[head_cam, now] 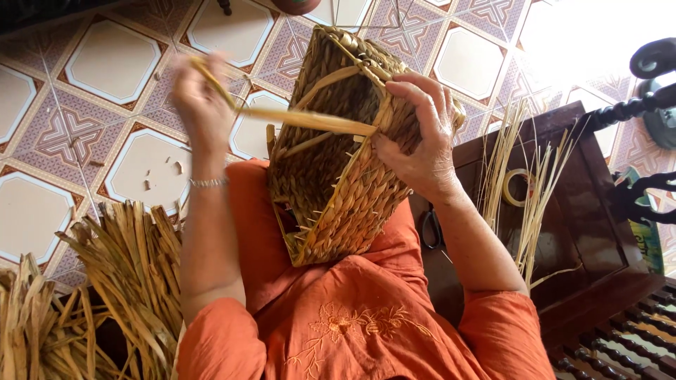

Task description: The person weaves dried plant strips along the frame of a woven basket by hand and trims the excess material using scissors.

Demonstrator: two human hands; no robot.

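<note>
A woven straw basket (338, 155) rests tilted on my lap, its open mouth turned toward my left. My right hand (422, 137) grips its rim, fingers curled over the top edge. My left hand (201, 98) is raised to the left of the basket and pinches a long flat straw strand (303, 118). The strand runs taut from my fingers to the basket's rim beside my right thumb. My orange embroidered dress (352, 317) fills the lower middle.
Bundles of dried straw strips (105, 288) lie at the lower left on the patterned tile floor (105, 63). A dark wooden bench (577, 232) at the right holds thin straw stalks (535, 183), a tape roll (517, 186) and scissors (431, 229).
</note>
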